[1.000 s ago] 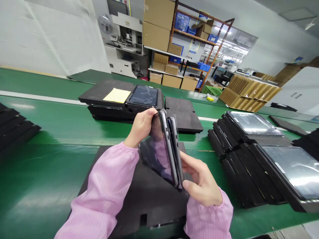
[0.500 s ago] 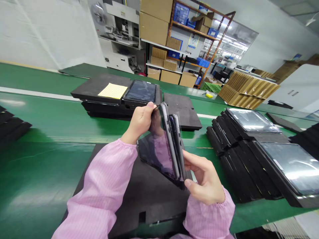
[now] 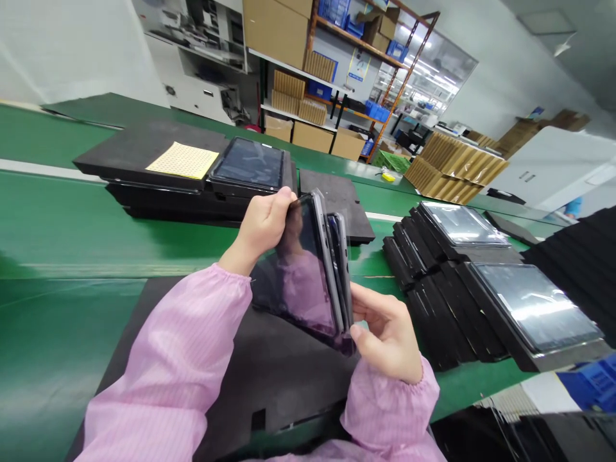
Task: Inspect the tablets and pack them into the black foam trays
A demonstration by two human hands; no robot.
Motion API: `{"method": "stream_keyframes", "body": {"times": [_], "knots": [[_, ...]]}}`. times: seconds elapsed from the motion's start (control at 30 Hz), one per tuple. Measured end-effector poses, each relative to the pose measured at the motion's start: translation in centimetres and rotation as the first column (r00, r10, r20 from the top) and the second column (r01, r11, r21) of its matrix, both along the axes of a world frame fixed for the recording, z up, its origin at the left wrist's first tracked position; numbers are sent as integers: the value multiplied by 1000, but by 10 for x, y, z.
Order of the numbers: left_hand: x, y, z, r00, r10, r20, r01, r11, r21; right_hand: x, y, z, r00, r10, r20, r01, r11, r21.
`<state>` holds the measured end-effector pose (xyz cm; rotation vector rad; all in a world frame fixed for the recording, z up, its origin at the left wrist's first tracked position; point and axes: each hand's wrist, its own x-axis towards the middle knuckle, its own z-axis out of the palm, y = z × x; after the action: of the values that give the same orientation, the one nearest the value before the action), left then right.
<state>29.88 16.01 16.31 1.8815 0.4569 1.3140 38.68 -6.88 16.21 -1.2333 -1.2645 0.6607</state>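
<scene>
Two tablets [image 3: 308,276] in clear film stand tilted on edge between my hands, one behind the other, with a gap between them at the upper end. My left hand [image 3: 264,223] grips the upper left edge, thumb on top. Lower down, my right hand [image 3: 387,330] pinches the right-hand tablet near its bottom corner; the fingertips behind it are hidden. Below the tablets lies a black foam tray [image 3: 283,366] with a notch in its near edge. Beyond my left hand, another tablet [image 3: 250,163] rests on stacked black foam beside a yellow label sheet [image 3: 183,160].
On the right stand stacks of black foam trays [image 3: 447,314] with glossy tablets [image 3: 536,305] on top. A flat foam piece [image 3: 359,215] lies behind my hands on the green bench [image 3: 62,237]. Cardboard dividers [image 3: 455,168] are piled at the back right.
The view has swung a little to the right, so most things sit further left. Both hands keep their hold on the tablets, whose tilt is nearly the same.
</scene>
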Motion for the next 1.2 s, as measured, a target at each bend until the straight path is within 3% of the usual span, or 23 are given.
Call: {"method": "stream_keyframes", "body": {"times": [0.3,0.53,1.2], "knots": [[8,7,-3,998,36,-56,-37,999,-11,2,6,-3,986,138,-90,-127,985,115],[9,4,0,992,34,-125,-40,998,-44,6,3,-7,985,160,-63,-153,983,105],[20,4,-2,993,-18,-115,13,999,-41,5,6,-3,989,61,-138,-44,992,122]]}}
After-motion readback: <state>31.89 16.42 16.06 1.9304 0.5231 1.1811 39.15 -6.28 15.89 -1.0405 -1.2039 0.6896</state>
